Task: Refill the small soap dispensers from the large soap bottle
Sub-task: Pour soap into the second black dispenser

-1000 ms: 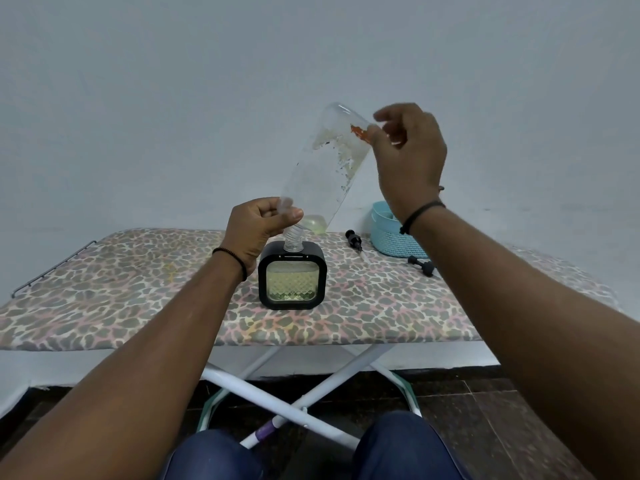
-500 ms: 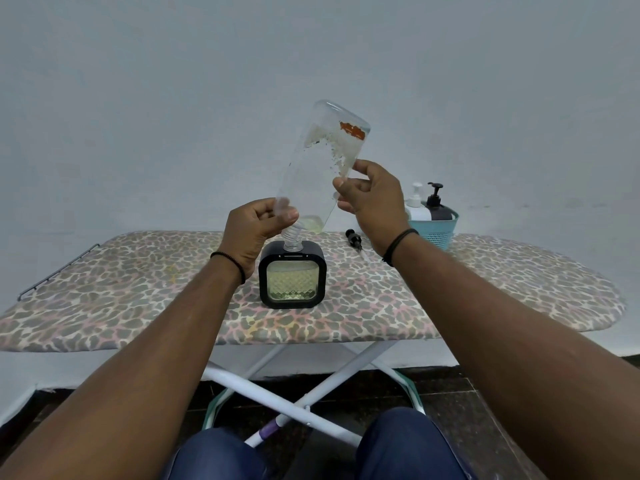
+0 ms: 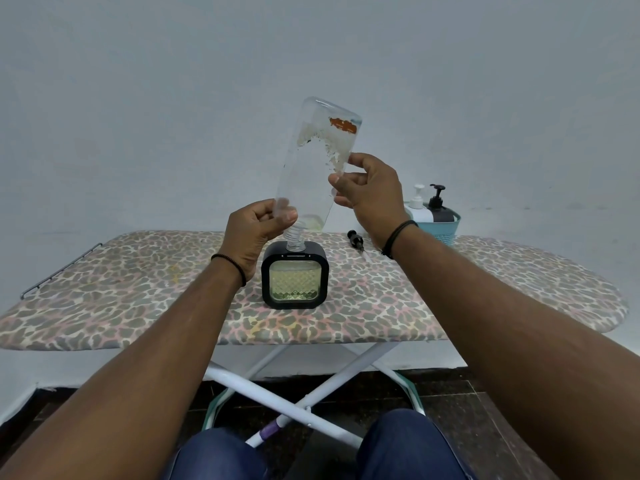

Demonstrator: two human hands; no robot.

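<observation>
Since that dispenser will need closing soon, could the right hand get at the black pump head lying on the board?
Probably yes: the pump head lies in the open below the right hand, but that hand holds the large bottle.

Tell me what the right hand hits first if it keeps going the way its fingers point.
The right hand points left, fingertips already against the large clear bottle; that comes first. Depth is unclear.

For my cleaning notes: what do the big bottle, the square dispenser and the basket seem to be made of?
Bottle: clear, probably thin plastic; the wall shows through it, with torn label scraps stuck on.
Dispenser: matte black frame, likely plastic; its window is clear with a diamond pattern, glass or plastic.
Basket: teal, seemingly moulded plastic with a woven-looking wall.
</observation>
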